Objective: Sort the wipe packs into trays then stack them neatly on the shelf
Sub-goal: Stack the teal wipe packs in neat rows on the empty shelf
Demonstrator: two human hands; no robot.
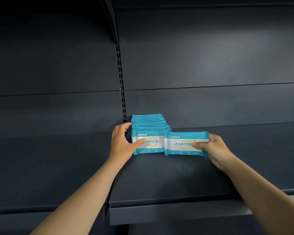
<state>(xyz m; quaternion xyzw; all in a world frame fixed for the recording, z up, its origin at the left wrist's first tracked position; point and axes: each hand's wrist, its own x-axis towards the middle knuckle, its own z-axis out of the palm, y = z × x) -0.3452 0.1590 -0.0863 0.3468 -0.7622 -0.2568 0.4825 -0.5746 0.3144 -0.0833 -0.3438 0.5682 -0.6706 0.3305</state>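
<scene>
A row of several blue-and-white wipe packs (pixel 148 126) stands upright on the dark shelf (pixel 159 180), running back toward the rear panel. My left hand (pixel 124 143) grips the left end of the row, thumb across the face of the front pack (pixel 153 143), fingers behind. My right hand (pixel 212 148) holds a single wipe pack (pixel 182 143) upright by its right end, just right of the row's front and slightly overlapping it. No tray is in view.
A slotted upright post (pixel 121 78) runs down the back panel to the row's rear left. The shelf's front lip (pixel 176 212) lies near my forearms. Another shelf section (pixel 49 167) extends to the left.
</scene>
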